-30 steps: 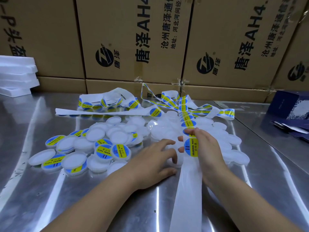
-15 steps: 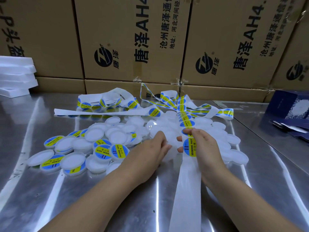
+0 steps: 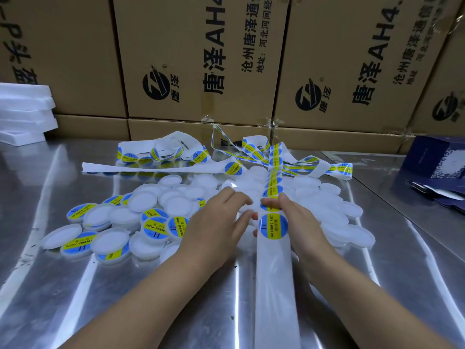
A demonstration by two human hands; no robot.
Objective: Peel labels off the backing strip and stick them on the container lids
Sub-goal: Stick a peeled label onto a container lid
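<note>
A long white backing strip (image 3: 274,285) runs from the near edge up over a pile of plain white lids (image 3: 327,205). The nearest round blue-and-yellow label (image 3: 273,226) sits on the strip just below my right thumb. My right hand (image 3: 299,222) pinches the strip, thumb on top and fingers underneath. My left hand (image 3: 219,220) lies with relaxed fingers on the white lids just left of the strip; whether a lid is under its fingertips is hidden. Labelled lids (image 3: 153,226) lie in a cluster to the left.
More label strip (image 3: 176,152) lies tangled at the back of the steel table (image 3: 75,298). Cardboard boxes (image 3: 201,71) wall off the far side. White foam trays (image 3: 22,114) are stacked at the far left. A dark blue box (image 3: 437,159) stands at the right.
My left hand has slid forward from the bare table onto the white lids beside the strip. My right hand keeps its hold on the strip and has barely moved.
</note>
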